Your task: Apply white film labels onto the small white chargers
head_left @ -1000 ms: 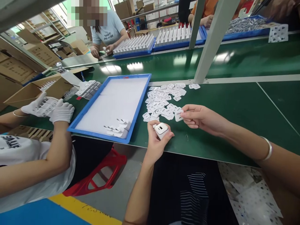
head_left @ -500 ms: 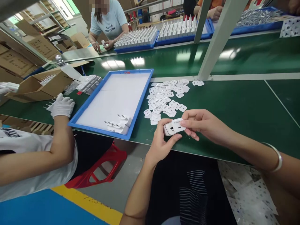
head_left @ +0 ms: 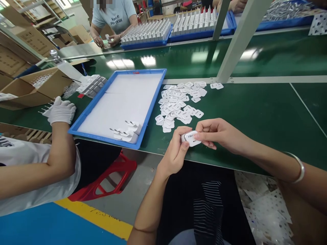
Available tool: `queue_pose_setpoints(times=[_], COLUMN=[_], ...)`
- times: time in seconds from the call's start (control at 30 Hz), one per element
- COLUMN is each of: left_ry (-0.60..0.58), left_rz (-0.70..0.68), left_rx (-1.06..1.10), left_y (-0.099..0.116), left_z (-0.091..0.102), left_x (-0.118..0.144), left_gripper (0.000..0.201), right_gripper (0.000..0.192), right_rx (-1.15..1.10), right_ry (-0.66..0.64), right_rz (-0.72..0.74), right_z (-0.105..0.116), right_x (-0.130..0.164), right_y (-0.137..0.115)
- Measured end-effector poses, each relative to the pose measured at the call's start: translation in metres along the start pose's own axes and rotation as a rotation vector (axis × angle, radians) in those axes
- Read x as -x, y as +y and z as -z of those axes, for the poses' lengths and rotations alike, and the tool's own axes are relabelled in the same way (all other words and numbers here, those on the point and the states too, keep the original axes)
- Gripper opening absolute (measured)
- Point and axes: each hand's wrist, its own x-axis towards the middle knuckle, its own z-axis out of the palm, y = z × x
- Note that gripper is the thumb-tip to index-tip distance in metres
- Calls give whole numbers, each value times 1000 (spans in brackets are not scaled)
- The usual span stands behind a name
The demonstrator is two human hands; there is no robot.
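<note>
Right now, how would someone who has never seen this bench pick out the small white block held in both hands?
Start at the blue tray on the green bench and move right, past the heap of loose white labels. At the near edge, the left hand and right hand pinch the white charger. Unlike the flat labels, it is a thick block with lettering on top.
</note>
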Motion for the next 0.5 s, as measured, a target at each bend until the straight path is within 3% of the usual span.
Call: queue_pose_setpoints(times=[0.5], left_ry=[-28], left_rz=[8], left_rx=[40], left_y=[-1], left_z=[1], left_x=[-1], left_gripper=[31], right_gripper=[35], right_rx=[141], right_ry=[49], right_rz=[-39], right_z=[0], right_x=[4], right_y=[-5])
